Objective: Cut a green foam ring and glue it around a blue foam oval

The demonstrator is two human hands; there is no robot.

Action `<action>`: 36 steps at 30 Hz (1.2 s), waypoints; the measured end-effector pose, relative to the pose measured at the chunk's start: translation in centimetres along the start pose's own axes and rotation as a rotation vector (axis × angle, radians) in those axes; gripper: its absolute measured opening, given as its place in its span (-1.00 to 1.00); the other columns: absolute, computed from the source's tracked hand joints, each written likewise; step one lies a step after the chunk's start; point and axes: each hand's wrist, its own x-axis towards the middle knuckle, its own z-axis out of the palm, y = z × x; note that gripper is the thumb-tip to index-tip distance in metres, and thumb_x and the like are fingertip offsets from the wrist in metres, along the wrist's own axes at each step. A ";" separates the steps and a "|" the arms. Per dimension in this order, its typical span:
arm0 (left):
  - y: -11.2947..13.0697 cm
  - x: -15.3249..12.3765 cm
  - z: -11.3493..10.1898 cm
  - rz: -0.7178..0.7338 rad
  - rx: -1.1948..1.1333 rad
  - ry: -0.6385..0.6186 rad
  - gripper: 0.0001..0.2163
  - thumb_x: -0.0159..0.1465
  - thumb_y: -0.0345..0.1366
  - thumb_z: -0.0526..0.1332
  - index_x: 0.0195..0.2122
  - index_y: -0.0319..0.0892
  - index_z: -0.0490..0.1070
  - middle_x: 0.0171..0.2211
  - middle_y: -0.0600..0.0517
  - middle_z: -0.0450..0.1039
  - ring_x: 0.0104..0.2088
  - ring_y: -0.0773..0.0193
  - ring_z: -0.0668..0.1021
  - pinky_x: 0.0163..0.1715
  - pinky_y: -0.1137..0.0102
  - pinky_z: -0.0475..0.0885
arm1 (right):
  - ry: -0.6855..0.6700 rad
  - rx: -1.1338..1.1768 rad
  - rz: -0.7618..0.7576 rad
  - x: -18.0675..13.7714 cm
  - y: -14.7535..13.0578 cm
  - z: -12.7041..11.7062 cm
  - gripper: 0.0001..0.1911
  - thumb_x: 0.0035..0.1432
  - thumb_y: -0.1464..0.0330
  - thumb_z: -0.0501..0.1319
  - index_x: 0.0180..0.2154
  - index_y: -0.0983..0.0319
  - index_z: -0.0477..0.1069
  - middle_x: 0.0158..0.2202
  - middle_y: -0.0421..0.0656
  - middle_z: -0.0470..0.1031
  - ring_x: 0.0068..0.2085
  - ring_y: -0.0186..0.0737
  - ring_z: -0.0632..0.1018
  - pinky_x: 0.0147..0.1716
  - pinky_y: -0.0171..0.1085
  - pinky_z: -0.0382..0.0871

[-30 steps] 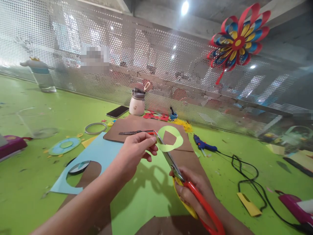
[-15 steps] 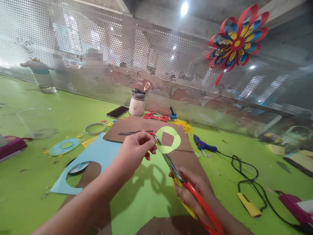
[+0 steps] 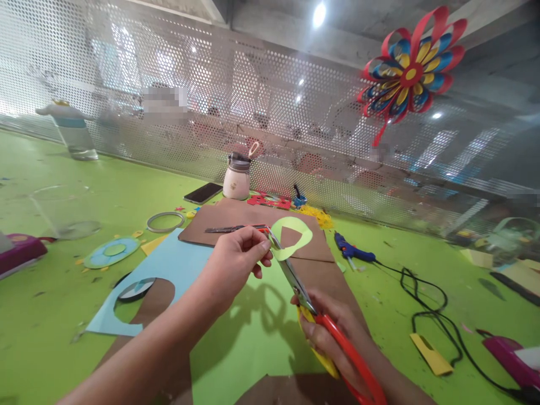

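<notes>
My left hand (image 3: 242, 256) pinches the left edge of a light green paper ring (image 3: 304, 243), which has an angular hole in its middle. Wrapped around the red and yellow handles of a pair of scissors (image 3: 301, 295) is my right hand (image 3: 333, 326). The blades point up and away, meeting the ring's lower left part, with one blade passing through its hole. Under both hands lies a light green sheet (image 3: 236, 349) on brown cardboard (image 3: 350, 304). Another pair of scissors (image 3: 225, 229) rests on the cardboard behind my left hand.
Blue paper with a round cutout (image 3: 189, 253) lies left, near a blue paper disc (image 3: 95, 259) and a tape ring (image 3: 164, 222). A jar-shaped bottle (image 3: 236, 179) and a phone (image 3: 203, 193) stand behind. Right are a blue glue gun (image 3: 354, 249) and its black cord (image 3: 422, 298).
The paper ring has bent and tilted, its hole looking narrower and its lower edge higher. The scissor blades have closed slightly on it. Both hands stay nearly in place.
</notes>
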 end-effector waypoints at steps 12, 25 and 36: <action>-0.1 -0.1 0.1 -0.004 -0.014 0.009 -0.90 0.12 -0.35 0.18 -0.52 -0.20 0.31 -0.60 0.09 0.34 -0.54 0.35 0.39 -0.61 0.47 0.30 | -0.013 -0.053 -0.013 0.0 0.0 -0.1 -0.74 0.07 0.26 0.22 -0.19 0.23 0.36 -0.56 -0.33 0.17 -0.57 -0.41 0.17 -0.62 -0.41 0.06; 0.0 -0.1 0.3 -0.015 -0.030 0.011 -0.90 0.11 -0.36 0.18 -0.53 -0.20 0.31 -0.60 0.08 0.34 -0.54 0.35 0.39 -0.61 0.47 0.33 | -0.040 -0.030 -0.031 0.0 0.7 -0.4 -0.70 0.11 0.22 0.20 -0.14 0.21 0.34 -0.57 -0.32 0.19 -0.57 -0.40 0.20 -0.62 -0.40 0.09; -0.5 0.1 0.2 -0.016 -0.047 0.016 -0.89 0.12 -0.34 0.19 -0.53 -0.20 0.30 -0.59 0.08 0.35 -0.54 0.35 0.39 -0.60 0.46 0.34 | -0.041 -0.013 0.002 0.0 0.3 -0.2 -0.76 0.09 0.29 0.21 -0.18 0.21 0.36 -0.59 -0.33 0.18 -0.58 -0.41 0.19 -0.62 -0.41 0.08</action>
